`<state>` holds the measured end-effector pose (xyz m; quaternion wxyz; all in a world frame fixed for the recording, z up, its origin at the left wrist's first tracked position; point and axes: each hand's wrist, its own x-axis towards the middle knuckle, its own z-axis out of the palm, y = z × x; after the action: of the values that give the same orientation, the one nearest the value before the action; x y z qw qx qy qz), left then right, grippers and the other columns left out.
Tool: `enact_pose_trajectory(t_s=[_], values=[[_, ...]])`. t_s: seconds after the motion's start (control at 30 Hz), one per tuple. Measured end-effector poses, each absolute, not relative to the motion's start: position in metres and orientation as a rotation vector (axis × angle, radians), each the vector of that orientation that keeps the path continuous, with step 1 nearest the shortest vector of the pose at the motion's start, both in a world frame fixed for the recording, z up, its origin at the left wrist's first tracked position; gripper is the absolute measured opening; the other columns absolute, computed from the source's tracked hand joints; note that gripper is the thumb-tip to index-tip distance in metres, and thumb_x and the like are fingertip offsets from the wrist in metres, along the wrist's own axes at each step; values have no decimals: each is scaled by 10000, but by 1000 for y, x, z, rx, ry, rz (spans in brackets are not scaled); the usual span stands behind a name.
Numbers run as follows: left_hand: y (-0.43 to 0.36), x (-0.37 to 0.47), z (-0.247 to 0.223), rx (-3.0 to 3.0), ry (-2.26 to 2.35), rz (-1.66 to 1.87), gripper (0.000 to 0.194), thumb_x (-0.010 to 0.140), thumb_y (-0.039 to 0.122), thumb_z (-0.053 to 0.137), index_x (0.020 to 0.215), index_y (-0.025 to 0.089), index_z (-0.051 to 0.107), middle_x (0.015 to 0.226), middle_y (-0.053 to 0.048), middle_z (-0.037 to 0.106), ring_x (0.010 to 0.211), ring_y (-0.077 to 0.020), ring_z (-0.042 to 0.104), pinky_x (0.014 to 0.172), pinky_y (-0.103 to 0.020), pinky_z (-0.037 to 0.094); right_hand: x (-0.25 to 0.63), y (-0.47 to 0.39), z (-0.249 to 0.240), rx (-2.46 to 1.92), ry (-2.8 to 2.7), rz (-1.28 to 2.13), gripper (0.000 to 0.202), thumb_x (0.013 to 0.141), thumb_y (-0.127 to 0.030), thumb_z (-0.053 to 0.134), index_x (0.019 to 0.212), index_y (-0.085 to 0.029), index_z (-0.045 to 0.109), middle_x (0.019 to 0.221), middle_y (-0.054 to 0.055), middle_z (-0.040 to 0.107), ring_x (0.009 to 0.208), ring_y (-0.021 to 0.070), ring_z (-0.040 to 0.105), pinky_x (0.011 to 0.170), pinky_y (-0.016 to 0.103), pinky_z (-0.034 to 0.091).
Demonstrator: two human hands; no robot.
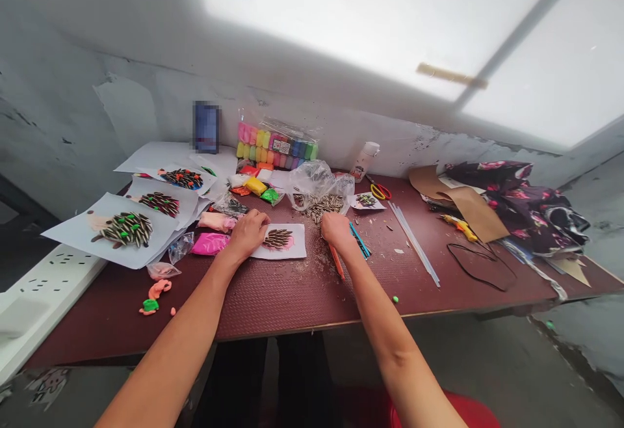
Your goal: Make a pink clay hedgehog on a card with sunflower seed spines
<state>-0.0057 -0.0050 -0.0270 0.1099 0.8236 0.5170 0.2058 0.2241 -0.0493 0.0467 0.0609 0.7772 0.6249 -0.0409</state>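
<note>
A small white card [298, 242] lies on the table, carrying a pink clay shape [288, 244] covered with striped sunflower seeds [277, 239]. My left hand [249, 233] rests at the card's left edge, its fingers curled and holding it down. At the near edge of a loose heap of sunflower seeds [319, 204] is my right hand [336, 229], fingers closed and pointing down; what is between them is hidden. The heap spills from a clear plastic bag [312, 177]. Orange sticks [337, 263] lie beneath my right wrist, with blue sticks [359, 240] just right of it.
Finished-looking seed hedgehog pictures [127, 229] are stacked left, beside a power strip [43, 291]. Clay packets [210, 243], a clay set [277, 145], a white bottle [364, 161] and scissors [379, 190] stand or lie behind. Glue sticks [414, 244], a glue gun [461, 226] and floral cloth [521, 203] lie right.
</note>
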Motion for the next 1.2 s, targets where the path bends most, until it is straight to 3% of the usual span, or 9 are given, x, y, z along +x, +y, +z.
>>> enact_pose_trajectory(t_s=[0.17, 0.3, 0.4, 0.7, 0.87, 1.07, 1.2], values=[[-5, -6, -28, 2402, 1523, 612, 222, 894, 172, 485, 959, 175, 698, 1007, -94, 652, 941, -236, 638, 843, -350, 508, 223, -49, 51, 2474, 2054, -210, 291, 991, -254, 464, 1040, -136, 726, 1051, 155, 755, 965, 233, 697, 771, 276, 443], [-5, -5, -28, 2424, 1527, 585, 209, 896, 170, 497, 962, 171, 696, 1002, -101, 647, 945, -248, 637, 840, -359, 503, 222, -48, 47, 2533, 2282, -502, 197, 926, -233, 575, 856, -163, 745, 878, 56, 763, 798, 155, 650, 690, 232, 379], [-6, -4, -23, 2468, 1506, 613, 211, 893, 157, 495, 956, 171, 696, 988, -108, 642, 957, -263, 633, 836, -370, 502, 219, -52, 39, 2565, 2326, -514, 131, 880, -193, 622, 861, -183, 751, 865, 29, 761, 784, 146, 638, 685, 226, 369], [3, 6, -3, 2493, 1323, 788, 222, 862, 135, 493, 895, 181, 708, 953, -96, 679, 920, -243, 633, 833, -350, 500, 215, -63, 29, 2380, 2268, -303, 245, 910, -177, 553, 1000, -236, 773, 1044, 72, 769, 947, 197, 676, 764, 249, 419], [21, 10, -8, 2386, 1273, 674, 246, 771, 108, 525, 882, 174, 734, 900, -67, 718, 813, -201, 637, 771, -300, 495, 220, -66, 20, 2564, 2330, -432, 263, 879, -139, 551, 992, -211, 778, 1003, 69, 769, 916, 189, 675, 792, 252, 437], [27, 5, -20, 2264, 1175, 632, 234, 739, 162, 527, 822, 170, 746, 801, -36, 727, 693, -166, 603, 691, -269, 474, 219, -69, 12, 2609, 2531, -957, 226, 819, -183, 569, 898, -191, 781, 786, 9, 735, 699, 142, 620, 677, 227, 440], [26, 4, -23, 2209, 1174, 662, 233, 749, 185, 532, 825, 171, 752, 791, -30, 721, 674, -160, 590, 675, -266, 461, 214, -70, 11, 2618, 2492, -895, 209, 821, -154, 582, 883, -189, 778, 820, 26, 750, 732, 151, 635, 694, 230, 439]])
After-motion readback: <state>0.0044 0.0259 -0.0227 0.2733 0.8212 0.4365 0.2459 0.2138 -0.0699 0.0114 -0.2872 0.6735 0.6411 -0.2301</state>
